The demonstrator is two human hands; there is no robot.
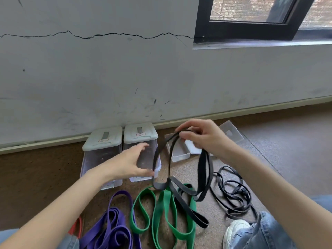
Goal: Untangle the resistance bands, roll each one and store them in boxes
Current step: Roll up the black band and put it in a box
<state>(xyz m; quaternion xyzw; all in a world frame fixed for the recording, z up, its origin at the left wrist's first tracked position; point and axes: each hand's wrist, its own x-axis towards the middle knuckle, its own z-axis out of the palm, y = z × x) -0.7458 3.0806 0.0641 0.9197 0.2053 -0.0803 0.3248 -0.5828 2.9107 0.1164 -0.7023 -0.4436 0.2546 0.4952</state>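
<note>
Untangling: you're working the black band (172,177), lifted off the floor (269,141) in front of you.
Right hand (203,137): pinching the band's top loop, fingers curled round it, held above the open box (179,155).
Left hand (133,162): fingers spread and straight, reaching at the hanging strand; thumb touching it or just beside, can't tell.
Band: lower end drapes over the green band (161,209), looks knotted where the strands cross low down.
Others: purple band (111,229) left, thin black cord (233,193) right, red band (77,229) at your left knee, all loose on the floor.
Boxes: two lidded boxes (120,139) by the wall.
Tip: keep the top loop high, slide your left hand down one strand to the crossing, pull it free there.
Risk: lifting could drag the green band along.
</note>
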